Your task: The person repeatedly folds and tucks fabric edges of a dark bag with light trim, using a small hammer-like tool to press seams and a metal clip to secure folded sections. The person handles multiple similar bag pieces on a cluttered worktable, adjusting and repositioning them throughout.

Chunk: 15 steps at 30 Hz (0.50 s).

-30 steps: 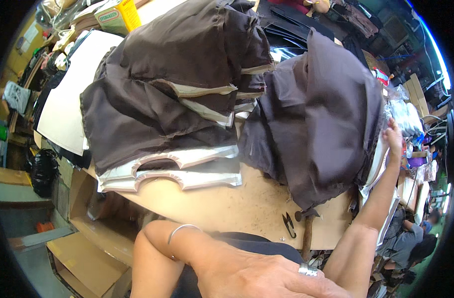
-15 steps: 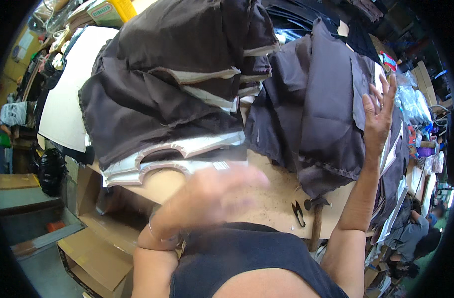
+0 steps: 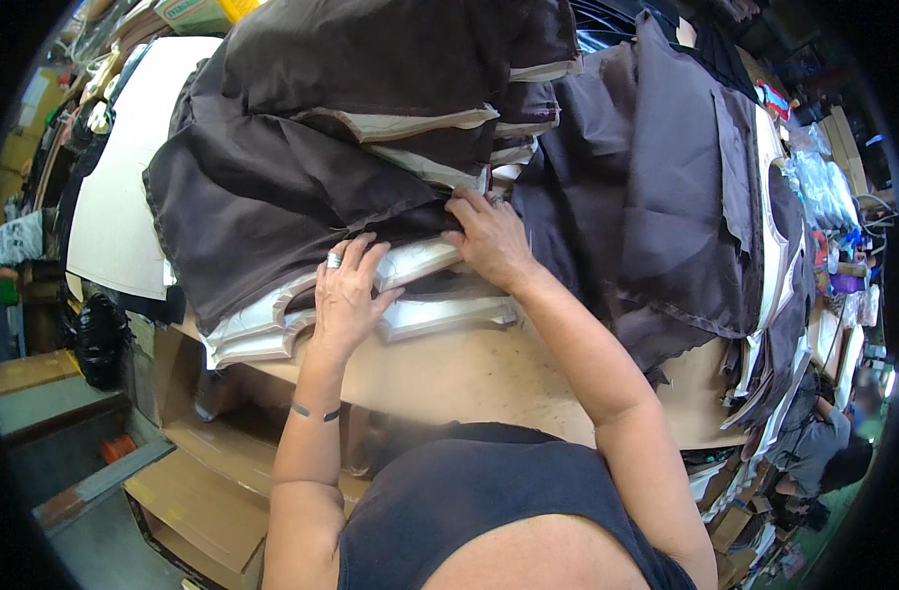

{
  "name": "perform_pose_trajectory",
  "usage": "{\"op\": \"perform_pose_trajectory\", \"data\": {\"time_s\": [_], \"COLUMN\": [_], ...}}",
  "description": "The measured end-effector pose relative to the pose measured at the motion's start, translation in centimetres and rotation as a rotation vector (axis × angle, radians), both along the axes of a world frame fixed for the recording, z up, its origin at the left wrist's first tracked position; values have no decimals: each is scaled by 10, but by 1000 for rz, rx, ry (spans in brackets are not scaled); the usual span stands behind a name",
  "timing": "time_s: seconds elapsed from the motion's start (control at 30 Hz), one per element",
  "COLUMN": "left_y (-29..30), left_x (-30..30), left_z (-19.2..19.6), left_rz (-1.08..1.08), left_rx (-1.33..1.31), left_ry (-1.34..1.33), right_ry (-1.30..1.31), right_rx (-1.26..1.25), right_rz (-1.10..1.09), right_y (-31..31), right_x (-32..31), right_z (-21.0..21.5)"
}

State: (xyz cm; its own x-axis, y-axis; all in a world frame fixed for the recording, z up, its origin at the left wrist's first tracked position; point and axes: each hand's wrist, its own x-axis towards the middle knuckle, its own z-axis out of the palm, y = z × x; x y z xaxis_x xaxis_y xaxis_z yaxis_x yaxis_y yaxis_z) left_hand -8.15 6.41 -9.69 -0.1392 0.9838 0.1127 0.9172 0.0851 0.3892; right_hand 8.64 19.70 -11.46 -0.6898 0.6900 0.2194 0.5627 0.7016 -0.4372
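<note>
Several dark brown fabric pieces (image 3: pixel 272 187) with white, curved-cut edges lie stacked in front of me. My left hand (image 3: pixel 346 290) rests on the near white edging (image 3: pixel 420 264), a ring on one finger, its fingers and thumb apart. To its right, my right hand (image 3: pixel 491 236) has its fingers and thumb bent around the right end of a brown piece, gripping its edge. Part of that edge is hidden under the fingers. Below both hands a second white-edged piece (image 3: pixel 445 315) lies along the stack's near side.
Another heap of dark brown fabric (image 3: pixel 681 197) covers the table's right part. A white sheet (image 3: pixel 130 177) lies at the left. Cardboard boxes (image 3: pixel 204 492) stand below the wooden table (image 3: pixel 440 369). Clear plastic bags (image 3: pixel 818 182) lie at the right; a person (image 3: pixel 813 442) is beyond.
My right hand has come from the right heap to the left stack and gripped fabric. My left hand has moved up-left onto the white edging. Snips and a hammer are no longer visible.
</note>
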Motion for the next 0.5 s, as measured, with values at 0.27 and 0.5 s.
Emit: {"op": "perform_pose_trajectory", "data": {"time_s": [0.27, 0.5], "left_y": [-16, -9], "left_x": [2, -11], "left_z": [-26, -13], "left_rz": [-96, -106], "left_rx": [279, 172], "left_ry": [38, -187], "right_ry": [238, 355], "right_rx": [-124, -634], "right_rz": [-120, -151], "right_y": [26, 22], "right_x": [-20, 6], "right_z": [27, 14]}}
